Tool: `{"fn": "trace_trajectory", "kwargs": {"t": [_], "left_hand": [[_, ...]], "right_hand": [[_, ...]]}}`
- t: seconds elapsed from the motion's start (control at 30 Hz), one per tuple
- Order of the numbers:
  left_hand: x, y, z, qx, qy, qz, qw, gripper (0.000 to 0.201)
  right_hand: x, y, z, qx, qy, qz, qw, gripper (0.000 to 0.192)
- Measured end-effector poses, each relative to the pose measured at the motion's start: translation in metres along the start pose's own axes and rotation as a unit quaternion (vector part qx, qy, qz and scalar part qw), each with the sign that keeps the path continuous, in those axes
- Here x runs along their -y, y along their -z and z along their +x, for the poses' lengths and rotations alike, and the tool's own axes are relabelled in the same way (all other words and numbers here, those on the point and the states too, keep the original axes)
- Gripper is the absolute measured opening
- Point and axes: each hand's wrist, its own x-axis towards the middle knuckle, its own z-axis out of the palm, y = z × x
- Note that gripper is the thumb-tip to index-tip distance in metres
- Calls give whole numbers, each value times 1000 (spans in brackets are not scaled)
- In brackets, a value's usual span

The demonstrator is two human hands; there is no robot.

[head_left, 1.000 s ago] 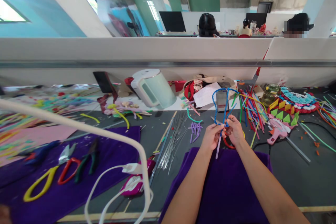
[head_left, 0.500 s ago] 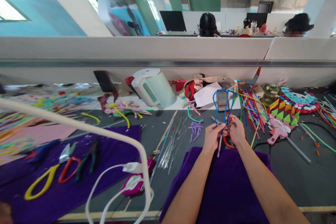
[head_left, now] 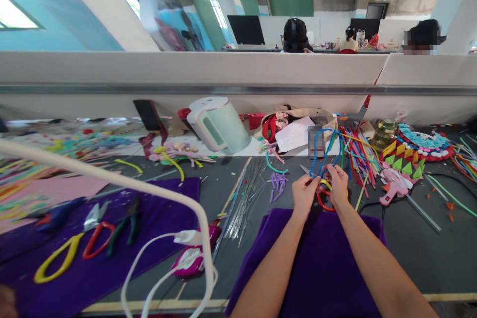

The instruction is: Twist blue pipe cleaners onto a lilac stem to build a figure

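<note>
Both my hands are together over the near edge of the table's back half, pinching blue pipe cleaners (head_left: 314, 153) bent into tall loops that stand up above my fingers. My left hand (head_left: 305, 193) is closed on the lower left end of the loops. On the right side, my right hand (head_left: 338, 185) pinches the blue stems with thumb and forefinger. Scissors (head_left: 325, 203) with red and yellow handles lie partly hidden beneath my hands, a blade tip poking out at the left. Behind the loops lies a phone, its screen blurred out.
A purple cloth (head_left: 324, 258) lies under my forearms. A pink glue gun (head_left: 395, 186) and bundled pipe cleaners (head_left: 360, 159) are to the right. Silver wires (head_left: 244, 198), cut purple pieces (head_left: 278, 184) and an electric kettle (head_left: 223, 126) are to the left. A white cable (head_left: 201, 218) arches at front left.
My hands have shifted slightly right, and the blue loops lean further right. The pale purple stem that hung below my left hand no longer shows. More of the scissor handles is visible.
</note>
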Motion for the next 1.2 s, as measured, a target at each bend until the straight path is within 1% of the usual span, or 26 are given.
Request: {"fn": "trace_trajectory", "kwargs": {"t": [0.13, 0.23, 0.37, 0.47, 0.57, 0.7, 0.87, 0.97, 1.07, 1.2], "left_hand": [[4, 4, 4, -16, -30, 42, 999, 20], [5, 7, 6, -26, -37, 26, 999, 19], [1, 9, 9, -54, -16, -56, 997, 20], [-3, 8, 11, -83, 19, -143, 986, 21], [-5, 8, 12, -92, 55, -217, 970, 23], [-4, 12, 15, -94, 94, -286, 949, 23], [0, 17, 19, -96, 122, -362, 919, 12], [0, 18, 23, -107, 157, -417, 889, 6], [-2, 20, 25, -119, 197, -459, 858, 11], [-5, 21, 27, -105, 234, -494, 831, 13]], "right_hand": [[-1, 1, -3, -42, 19, -60, 997, 30], [-1, -1, -6, -39, 43, -93, 994, 35], [1, -5, -11, 3, 78, -111, 991, 32], [3, -9, -15, 22, 90, -115, 989, 30], [5, -11, -18, 35, 99, -120, 987, 29], [6, -13, -23, 54, 112, -122, 985, 25], [4, -15, -28, 74, 117, -121, 983, 21], [3, -16, -28, 78, 101, -102, 987, 21], [2, -16, -27, 77, 71, -78, 991, 20], [0, -16, -22, 67, 17, -26, 997, 21]]}}
